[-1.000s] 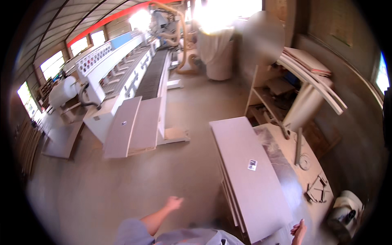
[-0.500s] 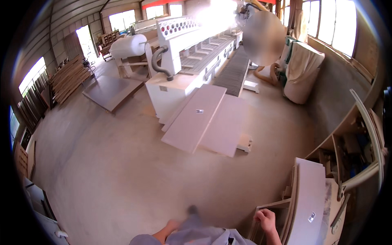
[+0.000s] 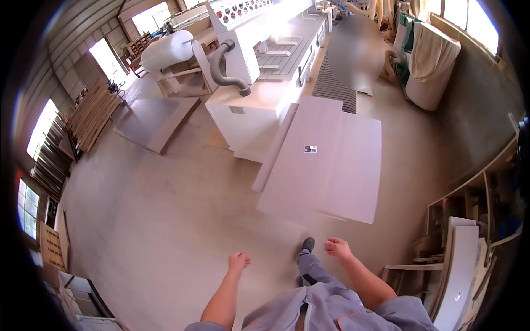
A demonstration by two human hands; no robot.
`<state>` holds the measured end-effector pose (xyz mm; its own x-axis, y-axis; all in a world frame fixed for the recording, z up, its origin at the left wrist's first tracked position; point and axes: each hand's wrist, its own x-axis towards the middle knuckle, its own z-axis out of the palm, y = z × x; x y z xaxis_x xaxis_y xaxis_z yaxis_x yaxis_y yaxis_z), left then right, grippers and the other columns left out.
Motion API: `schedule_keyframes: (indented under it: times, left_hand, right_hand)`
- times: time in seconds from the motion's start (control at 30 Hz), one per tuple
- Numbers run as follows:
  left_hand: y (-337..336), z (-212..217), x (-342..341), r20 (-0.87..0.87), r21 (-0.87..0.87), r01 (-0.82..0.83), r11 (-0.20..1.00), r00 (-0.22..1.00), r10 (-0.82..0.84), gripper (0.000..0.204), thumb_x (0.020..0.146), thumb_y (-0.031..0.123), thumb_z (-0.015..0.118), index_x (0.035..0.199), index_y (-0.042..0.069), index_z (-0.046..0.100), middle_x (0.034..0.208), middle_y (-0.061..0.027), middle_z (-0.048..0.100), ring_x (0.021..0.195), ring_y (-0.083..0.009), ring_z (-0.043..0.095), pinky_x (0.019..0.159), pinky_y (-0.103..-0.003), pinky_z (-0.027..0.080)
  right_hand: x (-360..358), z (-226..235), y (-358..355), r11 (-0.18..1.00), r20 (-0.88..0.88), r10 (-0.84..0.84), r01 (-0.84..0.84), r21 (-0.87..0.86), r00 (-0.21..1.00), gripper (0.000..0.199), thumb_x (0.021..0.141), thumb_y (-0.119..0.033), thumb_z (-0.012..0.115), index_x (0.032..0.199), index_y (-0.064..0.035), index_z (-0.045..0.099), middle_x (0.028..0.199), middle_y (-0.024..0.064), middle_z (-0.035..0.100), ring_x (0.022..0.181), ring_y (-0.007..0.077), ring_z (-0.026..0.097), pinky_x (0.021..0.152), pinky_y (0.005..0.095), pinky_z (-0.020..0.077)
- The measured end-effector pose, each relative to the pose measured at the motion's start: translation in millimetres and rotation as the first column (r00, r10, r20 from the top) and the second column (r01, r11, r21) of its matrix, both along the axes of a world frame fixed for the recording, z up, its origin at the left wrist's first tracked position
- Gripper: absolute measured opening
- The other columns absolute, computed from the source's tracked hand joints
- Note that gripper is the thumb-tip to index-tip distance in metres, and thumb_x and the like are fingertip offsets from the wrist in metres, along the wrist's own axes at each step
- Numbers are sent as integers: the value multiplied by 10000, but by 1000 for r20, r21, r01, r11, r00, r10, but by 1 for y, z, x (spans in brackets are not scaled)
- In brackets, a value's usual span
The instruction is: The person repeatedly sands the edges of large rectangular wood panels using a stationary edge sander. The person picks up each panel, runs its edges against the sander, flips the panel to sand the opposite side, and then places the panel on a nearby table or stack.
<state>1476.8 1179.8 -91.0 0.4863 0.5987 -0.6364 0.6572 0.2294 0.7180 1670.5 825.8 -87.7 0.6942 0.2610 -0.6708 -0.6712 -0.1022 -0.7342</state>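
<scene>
Pale grey laminate: 2 large flat panels [image 3: 323, 163] lie side by side just ahead of the person, low above the concrete floor [image 3: 165, 220], butted against the white end of a long machine [image 3: 248, 83]. A small dark label [image 3: 310, 149] sits on the left panel.

Left hand [image 3: 239, 260]: empty, fingers curled loosely inward, hanging over bare floor, apart from everything.
Right hand [image 3: 338, 247]: empty, fingers half-bent and relaxed, gripping nothing; nearest thing is the near edge of the panels, not touching.
1 dark shoe [image 3: 308, 244] forward, close to that near edge.

Risks, as judged: the panels' near corner overhangs at shin height, so a stride closer could clip it. The boards look wide and thin; lifted by 1 person from 1 end they could flex or slide off their neighbour. A grey hose [image 3: 223, 69] curves down the machine, off the walking line.

Containers: a tall cloth sack [image 3: 433, 63] far right, bulging, contents hidden. Open shelving [image 3: 469, 204] at right holds items too dim to tell; more white panels [image 3: 461, 270] lean on edge beside it. Timber stacks [image 3: 91, 113] along the left wall.
</scene>
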Motion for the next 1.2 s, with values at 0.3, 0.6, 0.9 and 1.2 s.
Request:
schedule_keyframes:
  times: [0.3, 0.6, 0.9, 1.2]
  left_hand:
    - [88, 10, 101, -74, 121, 268, 956, 963, -261, 243, 895, 245, 602, 926, 13, 666, 787, -60, 663, 731, -145, 641, 631, -258, 491]
    - [109, -60, 185, -13, -369, 504, 781, 838, -546, 481, 874, 430, 624, 1039, -21, 654, 955, -108, 666, 866, -176, 605, 739, -334, 479]
    - [76, 22, 180, -42, -84, 445, 892, 892, -449, 518, 843, 438, 680, 966, -63, 627, 870, -84, 614, 803, -184, 528, 724, -364, 444]
    - [153, 59, 82, 53, -197, 911, 363, 379, -924, 337, 861, 310, 688, 927, -18, 651, 767, 3, 596, 677, -84, 489, 595, -255, 399]
  right_hand:
    - [60, -26, 111, 964, -85, -253, 258, 61, 964, 290, 851, -158, 673, 1064, 33, 625, 908, 95, 663, 796, 187, 622, 704, 311, 496]
    - [-42, -40, 99, 968, -296, -251, 231, -102, 922, 154, 819, -146, 696, 912, -24, 675, 805, 68, 641, 735, 182, 603, 668, 323, 494]
    - [-69, 12, 188, 503, 323, -725, 788, -355, 608, 369, 812, -262, 664, 624, 52, 614, 574, 9, 514, 595, 114, 467, 541, 312, 391]
    - [-227, 68, 228, 118, 258, -959, 993, -11, 117, 289, 837, -199, 654, 617, -24, 587, 586, -63, 437, 551, 56, 361, 487, 249, 272]
